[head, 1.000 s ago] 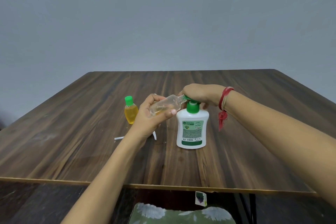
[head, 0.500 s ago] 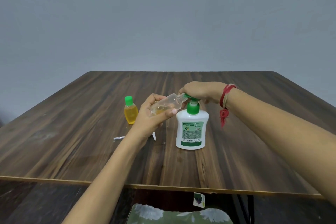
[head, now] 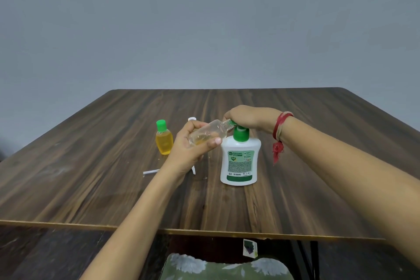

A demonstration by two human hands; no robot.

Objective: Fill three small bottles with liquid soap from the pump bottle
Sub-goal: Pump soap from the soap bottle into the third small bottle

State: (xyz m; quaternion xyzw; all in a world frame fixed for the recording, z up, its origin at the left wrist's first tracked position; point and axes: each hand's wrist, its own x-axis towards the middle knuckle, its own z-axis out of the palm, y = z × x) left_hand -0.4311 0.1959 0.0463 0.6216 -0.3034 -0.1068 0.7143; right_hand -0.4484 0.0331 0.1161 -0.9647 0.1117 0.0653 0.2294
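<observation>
Behind the left hand (head: 193, 146), perhaps a white cap (head: 192, 118) now shows.

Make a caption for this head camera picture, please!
Left hand tilts a clear small bottle to the pump bottle; right hand covers its pump.

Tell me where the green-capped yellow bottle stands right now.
In the head view, the green-capped yellow bottle stands upright on the table, just left of the left hand, with the pump bottle further right.

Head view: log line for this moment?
left hand: holds clear bottle tilted, mouth at nozzle | right hand: on pump bottle head | yellow bottle: capped, upright on table
</observation>
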